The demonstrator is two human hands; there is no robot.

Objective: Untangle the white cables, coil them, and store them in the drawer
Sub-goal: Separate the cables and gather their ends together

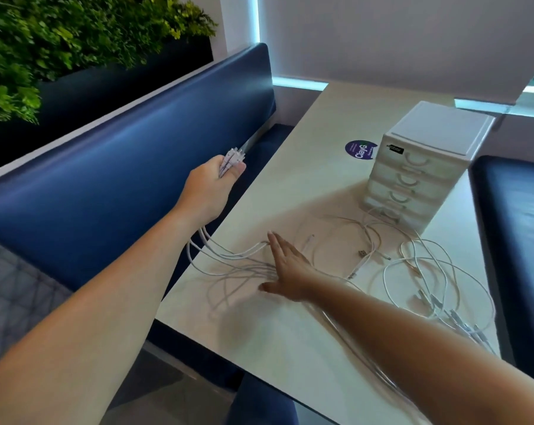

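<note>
Several white cables [419, 265] lie tangled across the pale table [290, 338]. My left hand [209, 185] is stretched out past the table's left edge, over the blue bench, and grips a bunch of cable plug ends [233, 157]. The strands run from that hand back down onto the table. My right hand [285, 268] lies flat with straight fingers on those strands, pressing them to the tabletop. A small white drawer unit [425, 167] with several shut drawers stands at the far right of the table, a cable looping at its base.
A blue padded bench [106, 179] runs along the table's left side, with a planter of green leaves [60, 35] above it. Another blue seat [517, 240] is at the right. A round purple sticker [361, 150] sits on the table near the drawers.
</note>
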